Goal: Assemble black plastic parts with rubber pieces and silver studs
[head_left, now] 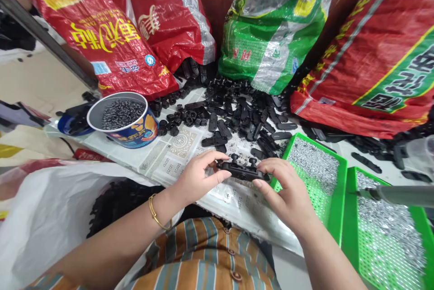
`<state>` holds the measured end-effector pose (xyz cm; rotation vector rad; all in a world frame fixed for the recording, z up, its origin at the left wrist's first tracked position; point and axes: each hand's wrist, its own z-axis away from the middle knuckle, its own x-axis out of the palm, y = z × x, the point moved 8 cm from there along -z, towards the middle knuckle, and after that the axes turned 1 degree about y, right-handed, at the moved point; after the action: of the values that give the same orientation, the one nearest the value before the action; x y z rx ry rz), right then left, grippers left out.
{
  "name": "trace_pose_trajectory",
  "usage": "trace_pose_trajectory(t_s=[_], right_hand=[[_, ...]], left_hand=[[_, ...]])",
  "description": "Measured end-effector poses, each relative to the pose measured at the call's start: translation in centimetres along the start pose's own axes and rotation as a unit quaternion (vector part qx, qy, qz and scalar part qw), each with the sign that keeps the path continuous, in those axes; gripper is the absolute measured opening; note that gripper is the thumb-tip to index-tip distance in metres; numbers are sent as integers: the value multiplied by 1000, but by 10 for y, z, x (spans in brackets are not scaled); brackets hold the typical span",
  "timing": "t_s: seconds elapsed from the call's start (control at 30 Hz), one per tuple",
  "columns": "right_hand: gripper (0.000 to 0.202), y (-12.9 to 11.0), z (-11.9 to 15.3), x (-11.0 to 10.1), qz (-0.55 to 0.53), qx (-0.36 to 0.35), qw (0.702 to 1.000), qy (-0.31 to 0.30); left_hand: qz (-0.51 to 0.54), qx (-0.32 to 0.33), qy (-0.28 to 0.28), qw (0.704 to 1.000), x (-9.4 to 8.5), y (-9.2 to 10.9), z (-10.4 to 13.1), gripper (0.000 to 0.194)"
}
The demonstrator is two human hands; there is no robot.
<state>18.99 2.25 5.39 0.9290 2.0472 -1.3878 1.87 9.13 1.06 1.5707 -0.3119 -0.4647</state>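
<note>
On the patterned worktable (pixel 185 143), loose black parts (pixel 252 131) lay far, apparently for easy reach, while I remotely noted the left hand (pixel 200 177) and right hand (pixel 286 186), fingers clamped on opposite ends of a black assembly (pixel 241 172), near side, seemingly to steady it.

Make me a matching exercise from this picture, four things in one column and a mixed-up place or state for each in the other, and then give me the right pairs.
Things:
1. black part
2. round tub
3. green trays
4. bracelet

Place or state:
A. holding small black pieces
B. around the left wrist
C. held between the left hand and right hand
D. holding small silvery pieces

Right pairs: 1-C, 2-A, 3-D, 4-B.
</note>
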Motion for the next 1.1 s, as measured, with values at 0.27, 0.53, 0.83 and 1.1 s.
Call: trace_pose_trajectory(t_s=[0.27,0.53,0.83,1.1], right_hand=[[7,14,10,2,-100,50,994,13],[10,30,18,8,-118,66,991,20],[12,3,13,0,-39,-28,999,26],[17,6,10,1,-39,-37,998,10]], left_hand=[[-73,65,-36,995,14,19,2,11],[-53,52,-19,997,17,20,7,10],[-103,49,-81,990,16,11,6,18],[-127,197,-51,971,17,32,14,14]])
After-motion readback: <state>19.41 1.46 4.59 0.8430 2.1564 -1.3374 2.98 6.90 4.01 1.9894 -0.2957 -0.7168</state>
